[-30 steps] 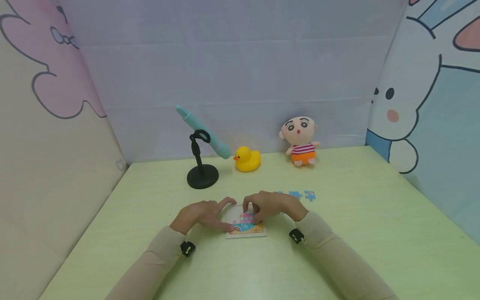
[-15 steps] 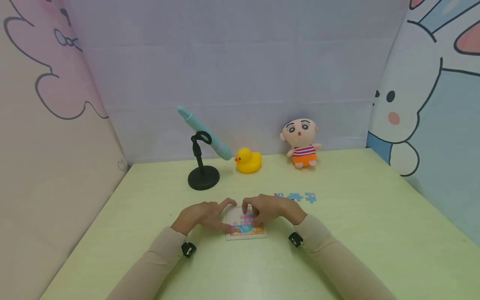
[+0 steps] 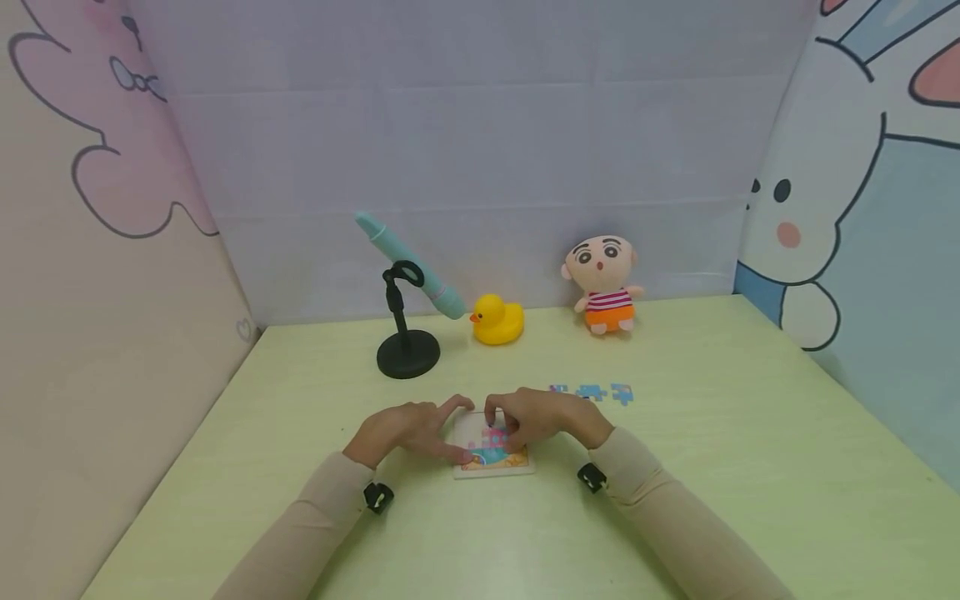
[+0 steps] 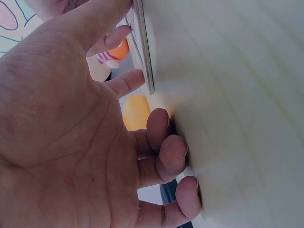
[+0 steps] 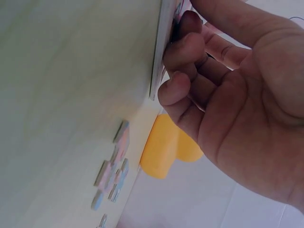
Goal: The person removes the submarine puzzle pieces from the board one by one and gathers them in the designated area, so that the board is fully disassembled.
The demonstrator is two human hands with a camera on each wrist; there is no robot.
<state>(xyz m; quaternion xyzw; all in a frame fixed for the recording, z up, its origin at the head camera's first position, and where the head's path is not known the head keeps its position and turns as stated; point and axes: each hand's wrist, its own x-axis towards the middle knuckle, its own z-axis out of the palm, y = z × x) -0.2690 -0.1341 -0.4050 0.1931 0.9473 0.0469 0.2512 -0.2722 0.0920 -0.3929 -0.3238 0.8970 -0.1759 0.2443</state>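
A small jigsaw board [image 3: 467, 427] with a pale frame lies flat on the table, its lower part filled with a teal and orange picture. My left hand [image 3: 408, 429] holds it at the left, thumb at the lower left and index fingertip at the far edge. In the left wrist view its other fingers [image 4: 173, 153] bend down against the tabletop. My right hand [image 3: 536, 414] arches over the board's right side. Between its thumb and index finger is a pink puzzle piece [image 3: 495, 437], low on the board and partly hidden by the fingers.
Several loose puzzle pieces [image 3: 591, 392] lie behind my right hand. Farther back stand a teal microphone-like tube [image 3: 408, 260] on a black stand [image 3: 407, 354], a yellow rubber duck [image 3: 498, 321] and a plush doll [image 3: 607, 287]. A wall closes off the back of the table.
Both hands keep nearly the same place over the board, with only slight finger movement at the pink piece. The head view has shifted a little.
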